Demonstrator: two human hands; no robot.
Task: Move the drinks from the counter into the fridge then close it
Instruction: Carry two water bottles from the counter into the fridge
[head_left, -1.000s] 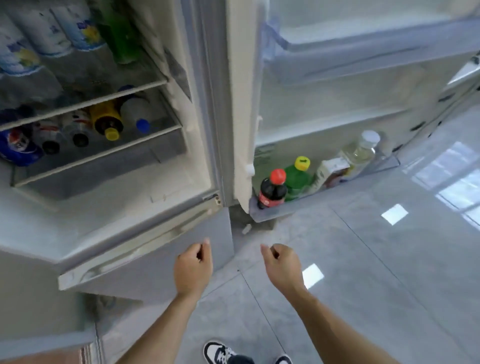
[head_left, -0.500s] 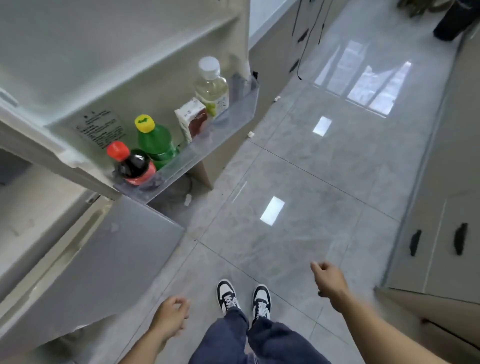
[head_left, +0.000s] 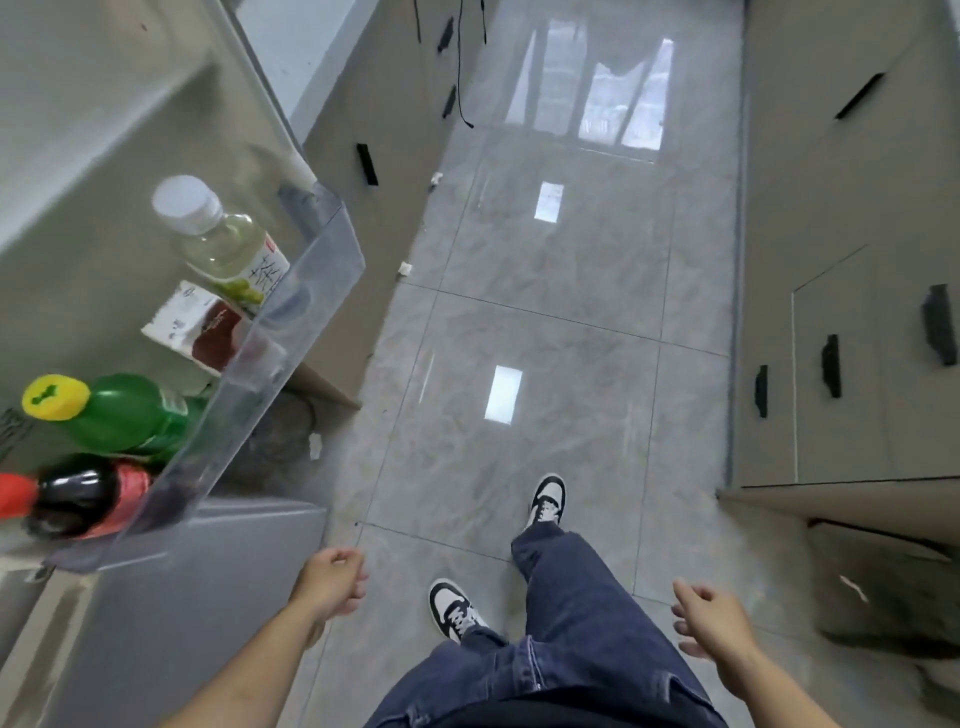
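A person turns from the open fridge toward the floor at 12 o'clock, left hand (head_left: 332, 582) and right hand (head_left: 711, 623) loosely curled, carrying nothing. Four drinks sit in the door shelf (head_left: 291, 322) at 9 o'clock; another counter trip seems likely.

Clear bottle with white cap (head_left: 223, 244) in fridge door shelf (head_left: 291, 332): label carries large black Chinese character, looks like 茶; other small print there too blurred. Small carton (head_left: 200, 327) beside it: tiny printing on white side, not readable. Green bottle (head_left: 124, 413) and dark cola bottle (head_left: 83, 496): labels blurred, no brand readable.
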